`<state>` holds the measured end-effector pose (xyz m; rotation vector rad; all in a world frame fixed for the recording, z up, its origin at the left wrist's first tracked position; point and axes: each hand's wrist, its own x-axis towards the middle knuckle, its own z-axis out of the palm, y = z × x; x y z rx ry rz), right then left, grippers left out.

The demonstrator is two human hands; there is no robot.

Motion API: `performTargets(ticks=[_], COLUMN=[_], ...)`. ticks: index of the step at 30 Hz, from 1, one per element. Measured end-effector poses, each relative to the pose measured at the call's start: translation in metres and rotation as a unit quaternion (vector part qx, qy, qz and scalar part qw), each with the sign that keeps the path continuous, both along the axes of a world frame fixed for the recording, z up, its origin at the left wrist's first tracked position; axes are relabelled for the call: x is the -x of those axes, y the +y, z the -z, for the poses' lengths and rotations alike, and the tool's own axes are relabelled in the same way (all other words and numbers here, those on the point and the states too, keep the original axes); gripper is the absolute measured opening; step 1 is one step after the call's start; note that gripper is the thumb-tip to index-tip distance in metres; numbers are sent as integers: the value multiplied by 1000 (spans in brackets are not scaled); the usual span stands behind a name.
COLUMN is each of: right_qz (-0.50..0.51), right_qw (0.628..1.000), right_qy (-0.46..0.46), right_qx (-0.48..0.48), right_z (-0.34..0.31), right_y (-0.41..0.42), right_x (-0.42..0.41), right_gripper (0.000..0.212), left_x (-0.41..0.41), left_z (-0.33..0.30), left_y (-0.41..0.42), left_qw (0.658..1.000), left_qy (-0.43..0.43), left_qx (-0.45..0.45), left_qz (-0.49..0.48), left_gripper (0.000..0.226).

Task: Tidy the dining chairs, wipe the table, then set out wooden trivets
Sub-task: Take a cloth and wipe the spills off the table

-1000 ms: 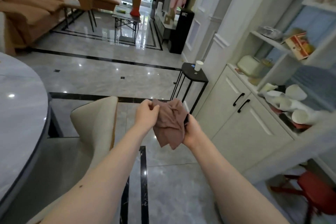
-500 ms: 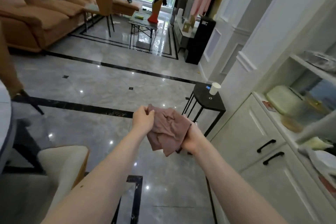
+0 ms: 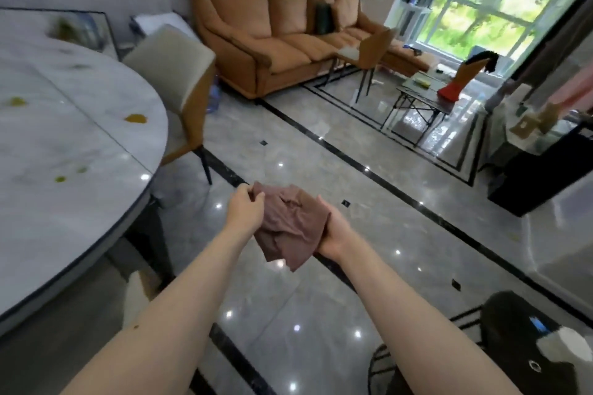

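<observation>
I see a plain reddish-brown cloth [image 3: 290, 224]. Left of the cloth, the table [image 3: 48, 144] is white marble with faint grey veining and a dark edge, marked by amber and olive-green spots [image 3: 135, 118]. Beyond the table, the chair [image 3: 179, 90] is cream in front and tan-orange behind, on black legs. Under the cloth, the floor [image 3: 321, 170] is glossy grey tile crossed by black border lines and small black squares. Far beyond the cloth, the sofa [image 3: 279, 35] is burnt orange, with one dark cushion [image 3: 323, 19]. Right of the sofa, the window [image 3: 500, 6] shows bright green.
</observation>
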<state>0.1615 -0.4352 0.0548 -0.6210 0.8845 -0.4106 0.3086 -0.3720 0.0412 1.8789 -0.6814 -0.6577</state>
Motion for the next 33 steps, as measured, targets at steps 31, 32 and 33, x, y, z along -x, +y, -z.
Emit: performTargets(ticks=[31,32,33], right_qz=[-597,-601,-603], right_qw=[764,752,734], right_qy=[47,45,44], right_qx=[242,267,309], right_z=[94,100,106], right_y=[-58,-58,-59], right_x=[-486,-494,-498], right_gripper=[38,38,39], left_x=[-324,-331,-336], left_z=[93,98,105], left_y=[48,49,48], left_qw=[740,733,728], left_qy=[-55,-65,-80], left_qx=[-117,-144,-185], left_qz=[-660,-662,-656], left_gripper=[22,28,37])
